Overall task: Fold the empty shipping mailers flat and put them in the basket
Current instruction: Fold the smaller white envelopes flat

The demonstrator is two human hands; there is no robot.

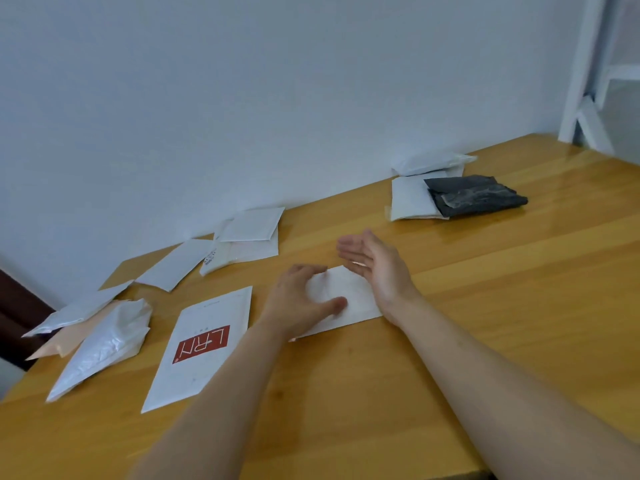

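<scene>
A white mailer (pixel 349 299) lies flat on the wooden table (pixel 485 306) in front of me. My left hand (pixel 301 299) rests on its left half, fingers spread and thumb pressing the paper. My right hand (pixel 374 268) stands on edge at the mailer's right side, fingers straight, palm facing left. A white mailer with a red logo (pixel 204 344) lies to the left. More white mailers (pixel 249 237) lie near the wall. No basket is in view.
Crumpled white and pink mailers (pixel 100 341) sit at the table's left edge. Folded white mailers and a black one (pixel 474 195) are stacked at the back right. A white frame (pixel 585 98) stands at the far right corner.
</scene>
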